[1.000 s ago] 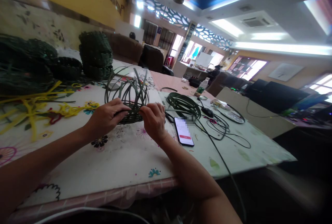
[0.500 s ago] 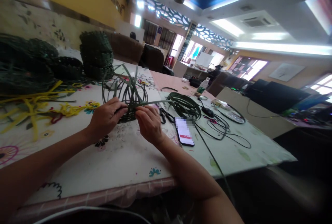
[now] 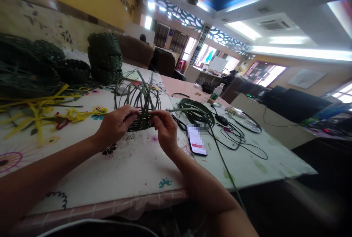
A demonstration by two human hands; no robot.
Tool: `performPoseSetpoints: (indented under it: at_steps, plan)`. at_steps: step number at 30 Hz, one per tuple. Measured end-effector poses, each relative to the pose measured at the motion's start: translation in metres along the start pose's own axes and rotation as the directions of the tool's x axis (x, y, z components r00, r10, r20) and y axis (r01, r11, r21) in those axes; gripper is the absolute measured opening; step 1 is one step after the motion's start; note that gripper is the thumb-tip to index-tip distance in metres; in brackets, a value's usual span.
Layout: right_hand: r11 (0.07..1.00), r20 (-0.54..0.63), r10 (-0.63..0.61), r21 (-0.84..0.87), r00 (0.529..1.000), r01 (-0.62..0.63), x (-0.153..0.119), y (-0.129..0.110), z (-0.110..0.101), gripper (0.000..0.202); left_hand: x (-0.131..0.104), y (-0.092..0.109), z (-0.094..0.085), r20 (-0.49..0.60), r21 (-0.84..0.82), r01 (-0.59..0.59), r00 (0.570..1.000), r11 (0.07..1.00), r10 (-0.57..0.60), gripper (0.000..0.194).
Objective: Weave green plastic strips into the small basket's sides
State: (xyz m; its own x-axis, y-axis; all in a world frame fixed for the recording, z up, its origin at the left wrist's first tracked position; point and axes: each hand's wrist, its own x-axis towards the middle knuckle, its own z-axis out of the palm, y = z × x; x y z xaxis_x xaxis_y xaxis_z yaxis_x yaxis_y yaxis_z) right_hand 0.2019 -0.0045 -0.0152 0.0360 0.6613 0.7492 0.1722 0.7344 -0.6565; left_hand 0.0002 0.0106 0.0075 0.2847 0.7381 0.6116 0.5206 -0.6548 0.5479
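Observation:
A partly woven dark green basket (image 3: 141, 122) is on the floral tablecloth before me, its loose strips standing up and curving over. My left hand (image 3: 117, 121) is closed on the basket's left side, thumb and fingers pinching the weave. At the right side, my right hand (image 3: 166, 129) pinches a long green strip (image 3: 176, 110) between thumb and index finger, against the weave. This strip leads toward a coil of green strip (image 3: 196, 114) to the right. Exactly where the fingertips grip is partly hidden.
A phone (image 3: 196, 140) lies right of my right hand, near dark-handled scissors (image 3: 179, 121). Yellow strips (image 3: 35, 114) and dark woven baskets (image 3: 104, 57) occupy the left. A bottle (image 3: 216, 93), mouse (image 3: 221, 119) and loops of cord (image 3: 242, 140) are farther right.
My right hand has shifted slightly right along the basket's edge, its fingers now more bent. My left hand keeps its hold; the view has moved a little.

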Motion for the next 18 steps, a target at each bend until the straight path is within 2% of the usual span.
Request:
performPoseSetpoints:
  at_steps: [4, 7, 13, 18]
  plan:
    - [0.994, 0.069, -0.089, -0.052, 0.994, 0.093, 0.002, -0.006, -0.003, 0.011, 0.001, 0.001, 0.000, 0.031, -0.019, -0.053, 0.998, 0.998, 0.053, 0.028]
    - [0.986, 0.079, -0.120, -0.108, 0.990, 0.129, 0.003, -0.009, -0.004, 0.010, 0.001, 0.001, 0.001, 0.046, -0.020, -0.074, 0.996, 0.997, 0.074, 0.029]
    - [0.954, 0.052, -0.125, -0.267, 0.991, 0.135, 0.003, -0.015, -0.006, 0.015, 0.002, 0.002, 0.002, 0.051, -0.006, -0.084, 0.995, 0.996, 0.084, 0.030]
    - [0.967, 0.099, -0.083, -0.233, 0.992, 0.104, 0.002, -0.016, -0.005, 0.015, 0.002, 0.006, 0.000, 0.061, -0.010, -0.055, 0.997, 0.998, 0.055, 0.032]
